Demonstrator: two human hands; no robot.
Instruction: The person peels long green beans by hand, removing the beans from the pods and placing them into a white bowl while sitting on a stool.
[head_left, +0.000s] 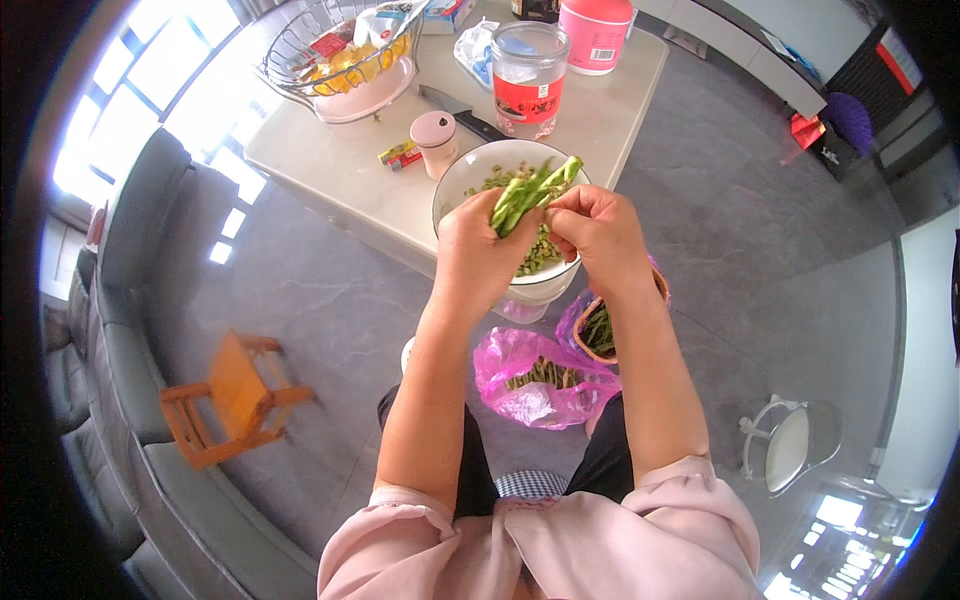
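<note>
A bunch of long green vegetable stalks (529, 196), perhaps bean pods, is gripped in my left hand (480, 244). Thumb and fingers of my right hand (600, 229) pinch at the right side of this bunch; what exactly lies between the fingertips is hidden. Both hands are above a white enamel-like bowl (461, 176) with a dark rim, at the table's near corner. Short green pieces (536, 259) lie inside the bowl, partly covered by my hands.
On the table (360, 180) are a kitchen knife (472, 120), a lidded pink container (435, 139), a clear jar (529, 82) and a wire fruit basket (337, 64). Below sit a pink plastic bag (502, 360) of stalks and a lined basket (598, 330). A wooden stool (236, 386) stands left.
</note>
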